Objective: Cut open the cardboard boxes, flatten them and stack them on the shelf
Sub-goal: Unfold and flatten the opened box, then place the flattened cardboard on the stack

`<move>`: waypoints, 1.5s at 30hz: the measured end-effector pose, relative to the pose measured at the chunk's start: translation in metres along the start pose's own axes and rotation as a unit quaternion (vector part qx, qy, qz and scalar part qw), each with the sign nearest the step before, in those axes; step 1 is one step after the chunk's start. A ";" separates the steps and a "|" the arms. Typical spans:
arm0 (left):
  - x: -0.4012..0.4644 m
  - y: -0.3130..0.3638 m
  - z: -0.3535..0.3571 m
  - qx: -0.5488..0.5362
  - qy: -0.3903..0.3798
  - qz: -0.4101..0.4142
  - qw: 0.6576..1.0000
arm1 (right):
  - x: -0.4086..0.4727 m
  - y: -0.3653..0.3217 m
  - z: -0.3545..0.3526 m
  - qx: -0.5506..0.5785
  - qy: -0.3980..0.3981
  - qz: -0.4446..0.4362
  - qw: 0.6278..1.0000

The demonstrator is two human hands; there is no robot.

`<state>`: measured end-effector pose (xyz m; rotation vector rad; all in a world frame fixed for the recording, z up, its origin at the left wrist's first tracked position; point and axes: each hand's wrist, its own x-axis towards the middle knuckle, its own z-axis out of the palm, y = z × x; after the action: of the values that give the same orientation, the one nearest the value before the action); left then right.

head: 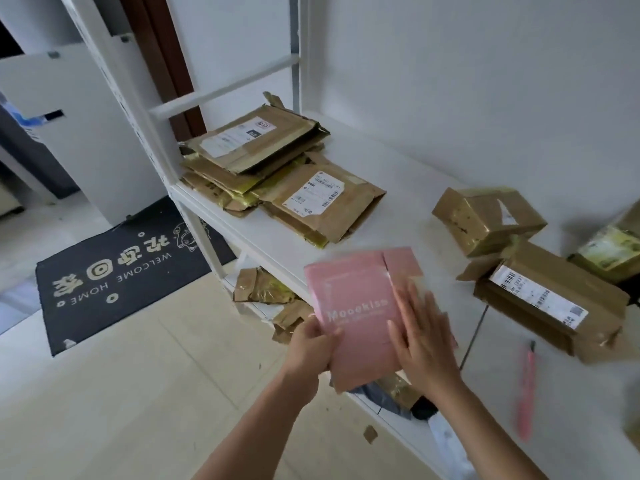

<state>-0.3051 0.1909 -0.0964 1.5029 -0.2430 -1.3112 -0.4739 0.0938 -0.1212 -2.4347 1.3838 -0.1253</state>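
Pink flattened box sits between my hands at the shelf edge; my left hand grips its near-left corner, fingers curled round it; my right hand lies flat on its face, fingers straight; beyond my left hand I see the flattened cardboard stack; right of my right hand lie the pink cutter and uncut brown boxes.

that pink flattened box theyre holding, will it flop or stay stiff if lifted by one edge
The pink flattened box looks fairly stiff: it juts out flat past the left hand gripping its edge. Probably light, since it is thin card. Its folds may spring open, which may be why the right hand lies flat on it.
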 end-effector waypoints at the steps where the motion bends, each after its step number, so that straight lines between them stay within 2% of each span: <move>1: 0.002 0.008 -0.002 -0.016 -0.015 0.016 1.000 | -0.003 -0.011 -0.009 0.027 0.080 0.029 0.996; 3: 0.007 0.030 -0.004 -0.069 -0.059 0.042 0.995 | -0.004 -0.039 -0.025 0.068 0.249 0.082 0.963; 4: 0.011 0.045 -0.005 -0.099 -0.081 0.047 0.991 | 0.001 -0.053 -0.032 0.113 0.305 0.114 0.939; 5: 0.014 0.060 -0.005 -0.124 -0.099 0.048 0.986 | 0.009 -0.069 -0.039 0.185 0.328 0.147 0.915; 7: 0.024 0.088 -0.008 -0.139 -0.113 0.043 0.983 | 0.037 -0.096 -0.048 0.367 0.326 0.177 0.853; 9: 0.034 0.113 -0.017 -0.106 -0.114 0.040 0.987 | 0.070 -0.116 -0.052 0.536 0.321 0.210 0.753; 10: 0.039 0.124 -0.023 -0.068 -0.107 0.040 0.991 | 0.086 -0.123 -0.054 0.564 0.323 0.234 0.723; 11: 0.044 0.135 -0.032 0.005 -0.089 0.056 0.994 | 0.102 -0.128 -0.055 0.555 0.330 0.256 0.719; 12: 0.051 0.145 -0.043 0.110 -0.061 0.094 0.988 | 0.117 -0.130 -0.056 0.536 0.340 0.270 0.724; 13: 0.060 0.152 -0.054 0.225 -0.030 0.141 0.964 | 0.134 -0.131 -0.058 0.522 0.347 0.274 0.729; 15: 0.077 0.167 -0.075 0.403 0.039 0.258 0.877 | 0.167 -0.130 -0.062 0.503 0.345 0.275 0.743; 18: 0.109 0.188 -0.090 0.505 0.083 0.427 0.746 | 0.211 -0.133 -0.062 0.442 0.306 0.274 0.797; 20: 0.139 0.200 -0.088 0.543 0.056 0.471 0.693 | 0.232 -0.135 -0.051 0.379 0.252 0.276 0.846; 22: 0.174 0.203 -0.083 0.584 -0.011 0.447 0.677 | 0.243 -0.135 -0.033 0.329 0.206 0.286 0.876; 25: 0.222 0.185 -0.083 0.667 -0.106 0.325 0.662 | 0.248 -0.132 0.005 0.272 0.169 0.304 0.897; 27: 0.244 0.169 -0.087 0.701 -0.097 0.302 0.638 | 0.248 -0.135 0.026 0.116 0.179 0.299 0.930; 28: 0.250 0.164 -0.087 0.714 -0.082 0.313 0.621 | 0.248 -0.134 0.033 0.031 0.195 0.284 0.938; 29: 0.255 0.161 -0.087 0.726 -0.074 0.331 0.599 | 0.248 -0.132 0.038 -0.008 0.206 0.271 0.940; 31: 0.260 0.161 -0.086 0.743 -0.080 0.358 0.560 | 0.247 -0.125 0.044 0.008 0.173 0.250 0.953; 34: 0.263 0.164 -0.088 0.735 -0.111 0.357 0.566 | 0.249 -0.110 0.051 0.023 0.092 0.222 0.971; 37: 0.266 0.164 -0.087 0.746 -0.117 0.341 0.560 | 0.255 -0.106 0.050 0.013 0.051 0.220 0.974; 40: 0.256 0.168 -0.076 0.770 -0.097 0.317 0.545 | 0.254 -0.109 0.039 0.023 0.003 0.221 0.975; 43: 0.237 0.172 -0.062 0.773 -0.047 0.309 0.552 | 0.246 -0.109 0.012 0.024 -0.052 0.199 0.978; 45: 0.222 0.175 -0.054 0.776 -0.012 0.344 0.529 | 0.231 -0.100 -0.012 0.007 -0.034 0.179 0.983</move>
<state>-0.0977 -0.0095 -0.0980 2.2508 -2.2385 -0.1113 -0.2743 -0.0583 -0.0970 -2.1144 1.7520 0.0352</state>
